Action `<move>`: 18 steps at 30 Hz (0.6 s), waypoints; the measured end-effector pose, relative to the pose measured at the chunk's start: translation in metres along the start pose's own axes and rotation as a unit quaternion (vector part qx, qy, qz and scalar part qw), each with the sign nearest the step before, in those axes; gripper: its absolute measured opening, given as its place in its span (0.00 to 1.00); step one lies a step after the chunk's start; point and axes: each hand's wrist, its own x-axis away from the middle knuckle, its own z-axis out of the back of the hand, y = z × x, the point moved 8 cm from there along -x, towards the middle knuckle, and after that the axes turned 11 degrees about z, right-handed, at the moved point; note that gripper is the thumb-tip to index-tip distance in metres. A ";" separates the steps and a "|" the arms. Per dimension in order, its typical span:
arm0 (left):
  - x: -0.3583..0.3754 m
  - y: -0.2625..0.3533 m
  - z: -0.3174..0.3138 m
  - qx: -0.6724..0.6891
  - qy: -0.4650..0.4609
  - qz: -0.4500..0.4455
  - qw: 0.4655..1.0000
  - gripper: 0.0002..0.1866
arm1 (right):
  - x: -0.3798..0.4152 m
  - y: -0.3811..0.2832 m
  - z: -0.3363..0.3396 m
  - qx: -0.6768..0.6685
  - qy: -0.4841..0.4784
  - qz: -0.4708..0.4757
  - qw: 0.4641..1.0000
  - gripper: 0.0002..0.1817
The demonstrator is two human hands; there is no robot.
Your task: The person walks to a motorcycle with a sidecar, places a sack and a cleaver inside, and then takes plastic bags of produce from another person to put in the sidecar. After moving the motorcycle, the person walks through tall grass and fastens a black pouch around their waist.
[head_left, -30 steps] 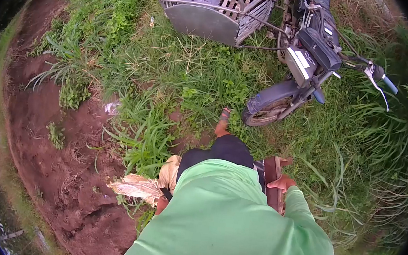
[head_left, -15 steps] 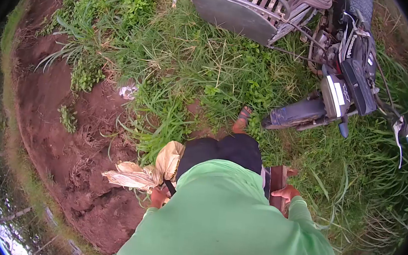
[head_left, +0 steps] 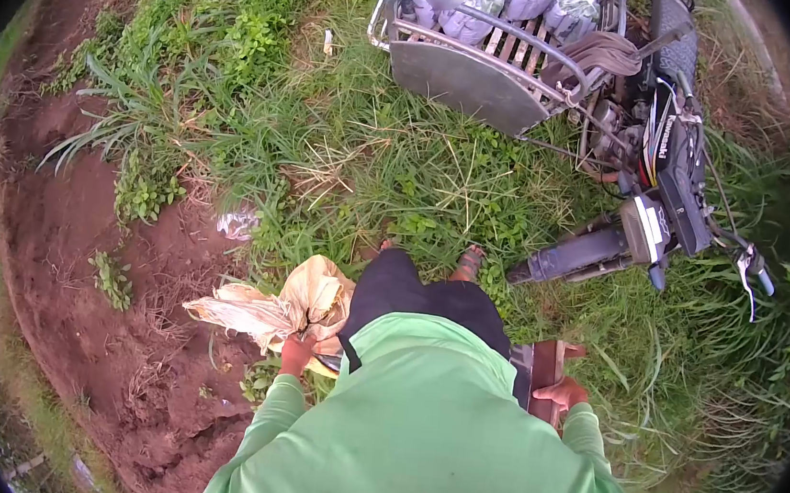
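1. Crumpled sack (head_left: pixel 273 309): tan, bunched at the person's left hip, above bare soil.
2. Brown case (head_left: pixel 545 373): at the right hip.
3. Left hand (head_left: pixel 296 356): fingers clenched on the sack.
4. Right hand (head_left: pixel 562 394): fingers curled over the case's edge.

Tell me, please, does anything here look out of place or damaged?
One small thing: a pale crumpled scrap lies on the bare soil at the grass edge, like litter. The motorcycle with its loaded sidecar stands in the grass, and nothing looks broken. The left hand holds a crumpled tan sack.
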 end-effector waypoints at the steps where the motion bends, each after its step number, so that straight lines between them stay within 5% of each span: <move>1: -0.014 0.009 0.011 0.002 0.007 -0.021 1.000 0.42 | 0.006 -0.010 -0.004 -0.031 0.023 0.017 0.999 0.45; 10: 0.036 0.180 0.197 0.181 0.075 -0.145 0.970 0.33 | 0.001 -0.048 -0.083 -0.212 0.022 0.068 0.975 0.42; 16: 0.115 0.299 0.325 0.301 0.093 -0.234 0.920 0.47 | -0.065 -0.030 -0.138 -0.244 -0.001 0.069 0.967 0.45; 18: 0.149 0.343 0.363 0.347 0.113 -0.273 0.890 0.44 | -0.086 -0.019 -0.155 -0.255 -0.011 0.039 0.966 0.42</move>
